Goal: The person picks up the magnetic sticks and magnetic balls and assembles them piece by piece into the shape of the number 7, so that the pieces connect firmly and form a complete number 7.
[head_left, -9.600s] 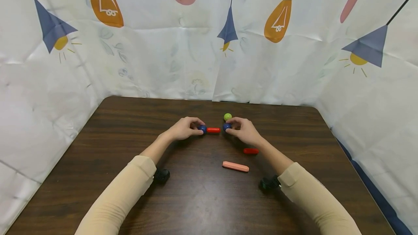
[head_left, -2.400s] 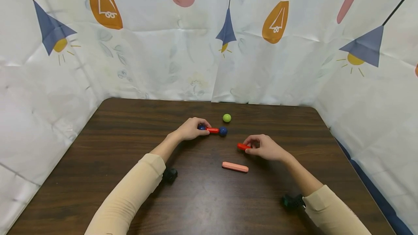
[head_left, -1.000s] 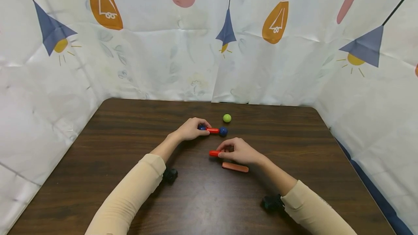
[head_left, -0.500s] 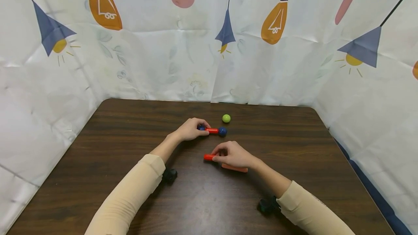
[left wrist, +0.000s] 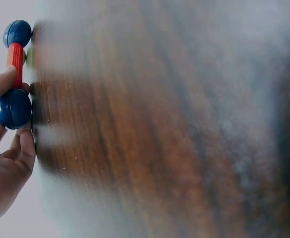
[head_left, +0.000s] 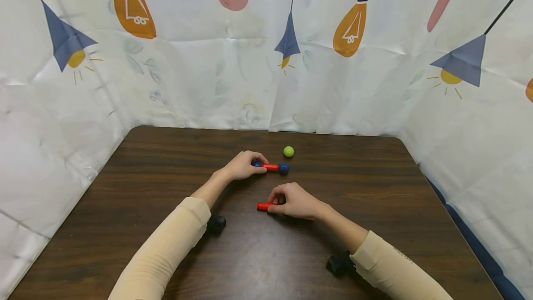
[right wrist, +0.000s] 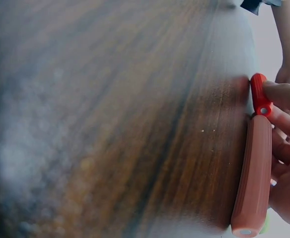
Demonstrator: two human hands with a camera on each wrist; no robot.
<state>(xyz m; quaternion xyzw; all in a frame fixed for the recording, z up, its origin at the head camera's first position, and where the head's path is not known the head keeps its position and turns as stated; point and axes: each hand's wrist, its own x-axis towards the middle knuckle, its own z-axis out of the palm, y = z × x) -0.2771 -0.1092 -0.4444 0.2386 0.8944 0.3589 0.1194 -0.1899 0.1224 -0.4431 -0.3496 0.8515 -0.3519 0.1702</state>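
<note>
My left hand (head_left: 241, 165) holds the left end of a dumbbell-like piece: a short red stick (head_left: 271, 167) with a blue ball at each end. The left wrist view shows the thumb on the red stick beside the near blue ball (left wrist: 14, 108); the other blue ball (left wrist: 17, 33) is free. My right hand (head_left: 296, 202) pinches a second red stick (head_left: 263, 206) between thumb and fingers, low over the table. Its end shows a silver disc in the right wrist view, close to the end of a longer, slightly curved pink stick (right wrist: 254, 173). Whether they touch, I cannot tell.
A green ball (head_left: 288, 152) lies behind the dumbbell piece. Everything sits on a dark wood table (head_left: 175, 152), enclosed by a white printed cloth (head_left: 200, 82) at the back and sides. Black wrist cameras (head_left: 216, 224) hang under both forearms.
The right hand let go of the right blue ball, which now joins the red stick. It picked up the other red stick and brought it left and nearer, beside the pink stick, now mostly hidden.
</note>
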